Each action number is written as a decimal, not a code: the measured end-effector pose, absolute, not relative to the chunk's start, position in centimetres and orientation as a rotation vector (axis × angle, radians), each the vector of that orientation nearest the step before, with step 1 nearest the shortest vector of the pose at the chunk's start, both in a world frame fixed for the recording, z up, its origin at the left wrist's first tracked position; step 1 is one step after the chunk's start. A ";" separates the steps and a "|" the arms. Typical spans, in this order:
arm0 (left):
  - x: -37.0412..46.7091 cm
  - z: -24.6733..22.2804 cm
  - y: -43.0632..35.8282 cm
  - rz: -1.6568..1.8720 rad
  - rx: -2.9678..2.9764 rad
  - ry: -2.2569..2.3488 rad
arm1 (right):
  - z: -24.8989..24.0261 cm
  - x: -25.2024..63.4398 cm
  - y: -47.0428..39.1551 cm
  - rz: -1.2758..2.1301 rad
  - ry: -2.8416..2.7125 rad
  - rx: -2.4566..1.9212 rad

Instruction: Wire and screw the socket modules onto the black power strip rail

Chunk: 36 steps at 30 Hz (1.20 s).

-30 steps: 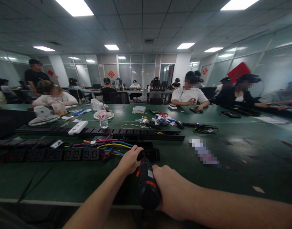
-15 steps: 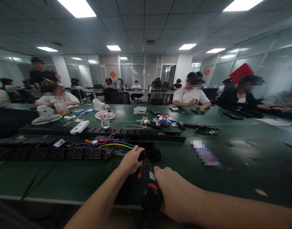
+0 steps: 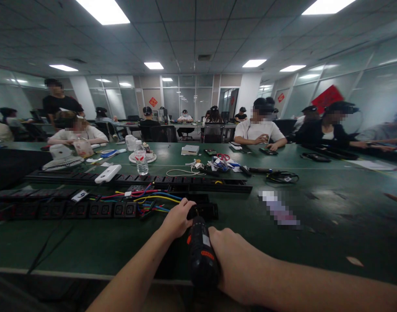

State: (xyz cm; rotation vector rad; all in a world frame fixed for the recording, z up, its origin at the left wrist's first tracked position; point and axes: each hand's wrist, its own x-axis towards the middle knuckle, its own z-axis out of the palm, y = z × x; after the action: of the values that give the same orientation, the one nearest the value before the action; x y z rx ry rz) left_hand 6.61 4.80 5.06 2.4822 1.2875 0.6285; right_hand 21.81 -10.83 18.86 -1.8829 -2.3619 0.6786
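Observation:
My right hand [image 3: 232, 255] is wrapped around a black cordless drill [image 3: 203, 255] with orange accents, its nose pointing away from me. The drill's tip meets the right end of a black power strip [image 3: 211, 211], though the exact contact point is too dark to make out. My left hand [image 3: 177, 219] is closed around that same end, just left of the tip, its fingertips partly hidden. Left of it, yellow, blue, red and green wires [image 3: 156, 200] run out of the opened strip beside a row of black sockets [image 3: 101, 209].
A longer black strip [image 3: 234, 187] lies behind. Beyond it stand a water bottle [image 3: 141, 160], a white power adapter [image 3: 108, 173], red-handled scissors [image 3: 223, 157] and a coiled black cable [image 3: 282, 177]. Several people sit around the tables; one person [image 3: 259, 125] works across from me.
Both hands and the drill hold the same position at the strip's end. The view shifts very slightly, and the standing person at the back left has moved a little to the right.

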 end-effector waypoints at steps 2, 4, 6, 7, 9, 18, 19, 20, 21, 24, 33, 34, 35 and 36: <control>6.6 5.0 4.8 0.650 2.494 1.274 | 18.8 21.9 -10.9 0.671 -2.361 -1.887; 6.6 5.0 4.8 0.663 2.500 1.267 | 18.7 21.9 -10.9 0.657 -2.362 -1.887; 6.6 4.9 4.9 0.662 2.501 1.269 | 18.7 22.0 -11.0 0.650 -2.368 -1.875; 6.6 4.9 4.9 0.663 2.503 1.268 | 18.7 22.0 -11.0 0.648 -2.372 -1.870; 6.6 4.9 4.9 0.671 2.510 1.263 | 18.6 22.1 -11.1 0.643 -2.378 -1.866; 6.5 4.7 5.0 0.719 2.536 1.220 | 18.5 22.0 -11.2 0.612 -2.394 -1.885; 6.5 4.6 5.0 0.721 2.535 1.219 | 18.6 21.9 -11.2 0.608 -2.401 -1.885; 6.5 4.6 5.0 0.722 2.535 1.222 | 18.6 21.9 -11.2 0.608 -2.403 -1.889; 6.5 4.6 5.0 0.718 2.534 1.230 | 18.6 21.8 -11.2 0.613 -2.403 -1.897; 6.5 4.7 5.0 0.679 2.522 1.266 | 18.6 21.7 -11.4 0.637 -2.402 -1.913; 6.6 5.0 4.7 0.646 2.505 1.290 | 18.8 21.6 -11.4 0.617 -2.410 -1.902; 6.7 5.0 4.7 0.641 2.498 1.295 | 18.7 21.6 -11.4 0.612 -2.413 -1.894; 6.7 5.1 4.7 0.634 2.491 1.297 | 18.7 21.7 -11.5 0.609 -2.415 -1.888; 6.7 5.1 4.7 0.632 2.488 1.296 | 18.6 21.7 -11.5 0.606 -2.415 -1.887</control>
State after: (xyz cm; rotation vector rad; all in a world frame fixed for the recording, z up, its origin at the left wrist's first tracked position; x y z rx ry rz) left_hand 6.66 4.72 5.07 2.4875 1.2958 0.6319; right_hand 21.71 -11.50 18.61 -1.8871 -2.4151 0.6062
